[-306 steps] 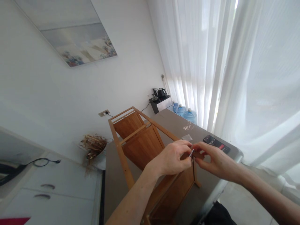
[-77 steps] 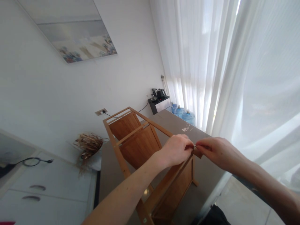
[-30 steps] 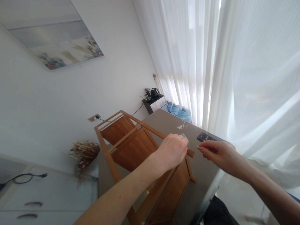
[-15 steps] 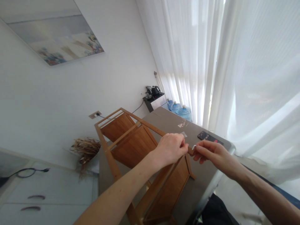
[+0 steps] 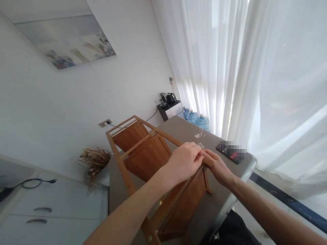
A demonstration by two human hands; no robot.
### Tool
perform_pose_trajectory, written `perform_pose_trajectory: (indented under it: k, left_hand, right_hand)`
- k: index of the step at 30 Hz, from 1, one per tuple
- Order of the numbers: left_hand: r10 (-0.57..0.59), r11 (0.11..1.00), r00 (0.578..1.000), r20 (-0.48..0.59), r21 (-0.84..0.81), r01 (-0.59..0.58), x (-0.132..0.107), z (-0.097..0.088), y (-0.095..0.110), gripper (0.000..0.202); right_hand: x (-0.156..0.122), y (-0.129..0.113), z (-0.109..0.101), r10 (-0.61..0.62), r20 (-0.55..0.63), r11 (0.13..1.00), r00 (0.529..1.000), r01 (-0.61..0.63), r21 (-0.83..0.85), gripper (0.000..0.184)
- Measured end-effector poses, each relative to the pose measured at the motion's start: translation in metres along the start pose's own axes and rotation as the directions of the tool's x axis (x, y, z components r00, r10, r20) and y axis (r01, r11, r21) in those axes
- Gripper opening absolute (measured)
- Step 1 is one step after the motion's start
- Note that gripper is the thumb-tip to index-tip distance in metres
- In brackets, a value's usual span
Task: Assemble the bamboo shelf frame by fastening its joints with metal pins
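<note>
A wooden shelf unit [image 5: 146, 154] with brown panels and a slim frame lies on its side on the grey table [image 5: 170, 126]. My left hand [image 5: 185, 161] is closed at the near right end of the frame's upper rail, its fingers curled; what they pinch is hidden. Against that same rail end, my right hand [image 5: 216, 165] has its fingertips pressed together, meeting the left fingertips. A small bent metal piece, like a hex key, showed in the right fingers half a second ago; now the fingers cover it. A small clear plastic bag [image 5: 200, 145] lies just behind my hands.
On the table's right side lies a phone [image 5: 228, 152]. Dried plants [image 5: 95, 160] stand beyond the left edge. Farther back are a kettle [image 5: 170, 98] on a small cabinet and several blue water bottles [image 5: 201, 121]. White curtains [image 5: 209, 68] hang at the right.
My right hand has moved left and slightly up, from just beyond the rail end to touching it beside my left hand. The metal piece has gone out of sight. The left hand barely moved.
</note>
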State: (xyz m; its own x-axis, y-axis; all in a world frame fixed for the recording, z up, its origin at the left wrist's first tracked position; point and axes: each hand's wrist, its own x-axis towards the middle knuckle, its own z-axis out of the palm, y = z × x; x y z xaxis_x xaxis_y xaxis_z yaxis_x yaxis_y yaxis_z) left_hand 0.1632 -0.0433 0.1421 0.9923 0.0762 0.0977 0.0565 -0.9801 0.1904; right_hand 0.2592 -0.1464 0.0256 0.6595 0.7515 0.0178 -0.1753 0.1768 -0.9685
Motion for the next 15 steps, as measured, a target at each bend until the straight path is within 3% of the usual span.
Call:
perform_pose_trajectory:
  k: [2, 5, 8, 15]
  left_hand:
    - [-0.144, 0.988, 0.989, -0.024, 0.053, 0.145, -0.012, 0.004, 0.002, 0.027]
    - [-0.277, 0.954, 0.959, 0.062, 0.136, 0.267, -0.025, 0.014, 0.002, 0.037]
    - [-0.285, 0.952, 0.953, 0.101, 0.148, 0.269, -0.029, 0.022, -0.001, 0.039]
    - [-0.293, 0.944, 0.955, 0.042, 0.168, 0.283, -0.030, 0.031, -0.003, 0.037]
  right_hand:
    - [0.003, 0.009, 0.010, 0.025, -0.014, 0.997, 1.000, -0.023, 0.078, 0.038]
    - [0.006, 0.017, 0.017, 0.063, -0.071, 0.987, 0.995, -0.052, 0.149, 0.037]
    - [0.007, 0.020, 0.019, 0.066, -0.122, 0.982, 0.990, -0.043, 0.186, 0.036]
    - [0.008, 0.025, 0.020, 0.048, -0.163, 0.977, 0.985, -0.012, 0.214, 0.032]
